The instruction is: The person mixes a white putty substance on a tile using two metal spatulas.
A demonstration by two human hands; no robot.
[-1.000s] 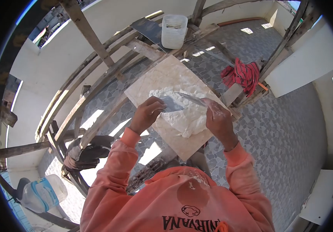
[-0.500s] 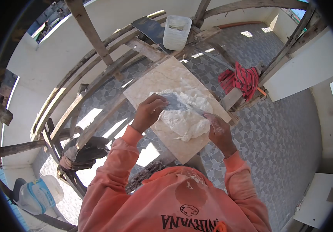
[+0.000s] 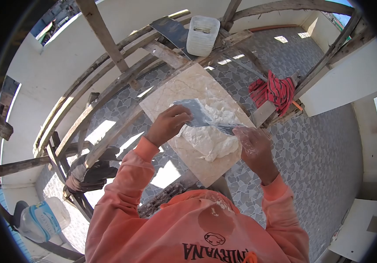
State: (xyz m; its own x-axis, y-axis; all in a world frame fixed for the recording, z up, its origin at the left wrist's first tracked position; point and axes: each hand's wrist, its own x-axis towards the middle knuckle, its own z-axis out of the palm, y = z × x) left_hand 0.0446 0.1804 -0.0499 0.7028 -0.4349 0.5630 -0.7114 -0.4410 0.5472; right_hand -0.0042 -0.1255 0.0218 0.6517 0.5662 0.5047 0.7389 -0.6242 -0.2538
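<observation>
A beige marble tile lies across the wooden scaffold poles, with a mound of white putty on it. My left hand is closed on a wide flat steel blade held just above the putty. My right hand, smeared white, grips a second metal scraper whose blade lies against the first. Both blades meet over the middle of the putty mound. My orange sleeves reach in from below.
A white plastic bucket stands on the scaffold beyond the tile. A red striped cloth hangs on a beam to the right. Dark gloves and a water jug sit at the lower left. Patterned floor lies far below.
Both hands have lifted slightly and shifted right. The left-hand blade has tilted up off the putty, and the right-hand scraper has slid along it.
</observation>
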